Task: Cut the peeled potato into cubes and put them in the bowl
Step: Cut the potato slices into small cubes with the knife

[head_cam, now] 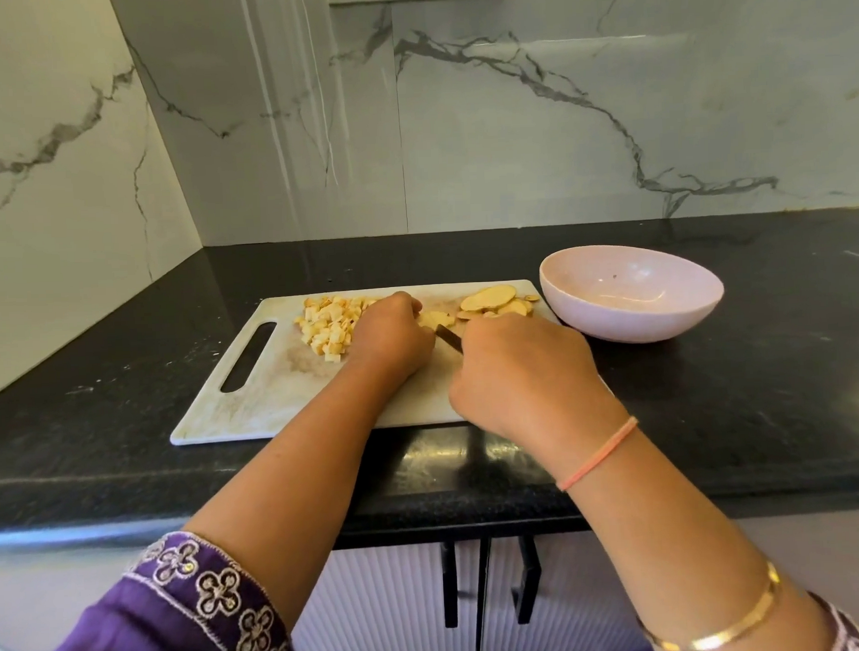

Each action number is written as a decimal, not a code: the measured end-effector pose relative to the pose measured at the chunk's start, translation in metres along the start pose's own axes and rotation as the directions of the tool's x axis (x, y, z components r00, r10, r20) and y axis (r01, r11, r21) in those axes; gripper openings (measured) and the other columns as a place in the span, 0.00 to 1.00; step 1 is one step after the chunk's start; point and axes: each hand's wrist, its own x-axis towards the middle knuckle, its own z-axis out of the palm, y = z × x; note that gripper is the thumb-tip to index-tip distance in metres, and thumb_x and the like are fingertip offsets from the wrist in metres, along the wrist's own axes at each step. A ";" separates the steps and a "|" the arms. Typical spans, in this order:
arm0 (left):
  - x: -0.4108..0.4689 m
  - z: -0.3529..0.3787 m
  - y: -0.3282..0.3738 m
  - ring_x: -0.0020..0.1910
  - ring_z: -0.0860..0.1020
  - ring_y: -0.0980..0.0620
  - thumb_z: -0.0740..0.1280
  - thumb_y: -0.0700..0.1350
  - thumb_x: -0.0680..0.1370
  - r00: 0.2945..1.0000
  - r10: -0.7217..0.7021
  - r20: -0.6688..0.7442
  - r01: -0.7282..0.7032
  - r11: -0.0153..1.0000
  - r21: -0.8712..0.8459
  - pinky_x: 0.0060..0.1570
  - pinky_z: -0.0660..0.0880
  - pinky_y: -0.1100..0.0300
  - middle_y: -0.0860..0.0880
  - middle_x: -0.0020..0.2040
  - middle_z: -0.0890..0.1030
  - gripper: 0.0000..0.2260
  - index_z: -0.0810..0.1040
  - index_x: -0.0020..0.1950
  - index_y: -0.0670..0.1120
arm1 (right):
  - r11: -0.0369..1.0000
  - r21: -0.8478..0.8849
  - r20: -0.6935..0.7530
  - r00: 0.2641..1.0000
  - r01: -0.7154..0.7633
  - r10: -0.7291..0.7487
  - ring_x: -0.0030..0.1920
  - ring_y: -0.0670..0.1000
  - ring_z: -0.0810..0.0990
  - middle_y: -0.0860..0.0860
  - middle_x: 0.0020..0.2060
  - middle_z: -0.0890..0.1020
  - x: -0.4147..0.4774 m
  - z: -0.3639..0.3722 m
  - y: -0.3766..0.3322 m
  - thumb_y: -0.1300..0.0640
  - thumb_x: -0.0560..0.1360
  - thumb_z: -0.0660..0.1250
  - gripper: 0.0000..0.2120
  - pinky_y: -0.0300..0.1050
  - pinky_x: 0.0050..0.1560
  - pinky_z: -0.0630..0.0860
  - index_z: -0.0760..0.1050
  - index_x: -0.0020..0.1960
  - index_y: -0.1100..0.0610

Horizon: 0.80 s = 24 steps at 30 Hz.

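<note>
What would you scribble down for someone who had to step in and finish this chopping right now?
Left hand holds a potato piece down on the board. Right hand grips the knife, blade at that piece.
Cubes lie piled on the board's left part. Uncut slices lie near its far right corner. The bowl stands on the counter right of the board, with no cubes in it.
Done: part of the potato is cubed.
To do: cube the piece and the slices, then move all cubes into the bowl.
</note>
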 end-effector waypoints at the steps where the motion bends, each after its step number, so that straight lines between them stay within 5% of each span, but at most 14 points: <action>1: 0.000 0.001 -0.002 0.61 0.75 0.49 0.66 0.43 0.77 1.000 0.003 0.008 -0.003 1.000 -0.010 0.58 0.72 0.58 0.47 0.62 0.77 0.18 0.73 0.67 0.44 | 1.000 0.015 0.015 1.000 -0.007 0.007 0.30 0.48 0.65 0.49 0.31 0.68 -0.004 0.000 0.002 0.55 0.77 0.58 0.12 0.40 0.28 0.60 0.63 0.35 0.54; 10: 0.005 -0.005 -0.009 0.60 0.75 0.50 0.66 0.39 0.77 0.997 -0.001 0.074 0.008 0.995 -0.098 0.61 0.72 0.58 0.48 0.64 0.77 0.22 0.69 0.71 0.44 | 0.973 0.201 -0.049 0.991 -0.110 0.122 0.37 0.53 0.69 0.48 0.32 0.67 0.005 -0.001 0.010 0.55 0.77 0.58 0.06 0.40 0.29 0.59 0.66 0.42 0.54; 17: 0.005 0.000 -0.006 0.57 0.77 0.50 0.64 0.37 0.76 0.999 0.001 0.051 0.005 0.992 -0.123 0.57 0.74 0.59 0.46 0.61 0.78 0.22 0.69 0.70 0.42 | 0.980 0.157 0.029 0.993 -0.120 0.116 0.41 0.54 0.69 0.52 0.42 0.72 0.030 0.011 -0.003 0.55 0.77 0.58 0.08 0.42 0.35 0.63 0.73 0.53 0.55; 24: 0.010 -0.001 -0.006 0.56 0.77 0.49 0.64 0.36 0.77 1.000 -0.018 0.017 0.019 0.996 -0.086 0.55 0.74 0.59 0.46 0.60 0.78 0.21 0.70 0.69 0.43 | 0.998 0.041 -0.030 0.999 -0.044 0.045 0.39 0.53 0.69 0.51 0.39 0.70 0.032 0.010 -0.006 0.54 0.78 0.58 0.04 0.41 0.31 0.59 0.70 0.47 0.53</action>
